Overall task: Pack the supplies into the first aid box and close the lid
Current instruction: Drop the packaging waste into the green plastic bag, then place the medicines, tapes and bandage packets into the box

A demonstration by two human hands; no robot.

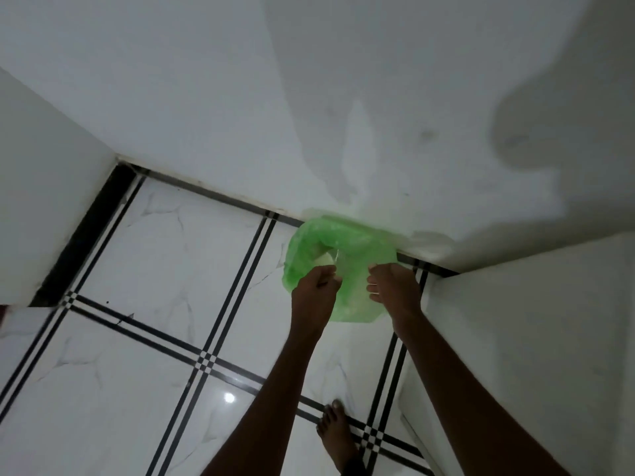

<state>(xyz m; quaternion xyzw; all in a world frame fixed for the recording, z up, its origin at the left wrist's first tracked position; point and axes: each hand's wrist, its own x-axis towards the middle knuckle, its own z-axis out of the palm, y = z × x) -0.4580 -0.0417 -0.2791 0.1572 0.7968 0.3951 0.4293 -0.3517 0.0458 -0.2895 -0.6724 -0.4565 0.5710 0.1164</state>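
Observation:
A green plastic bag [347, 245] sits on the tiled floor against the white wall, its mouth held wide. My left hand [314, 290] grips the near-left edge of the bag's rim, and my right hand [393, 286] grips the near-right edge. Inside the bag, a pale whitish object [323, 260] and a bit of clear plastic show through the opening. No first aid box is in view.
White marble floor tiles with black double lines [202, 362] spread to the left and below. A bare foot [338, 438] stands at the bottom. White walls [515, 338] close in on the right, back and left.

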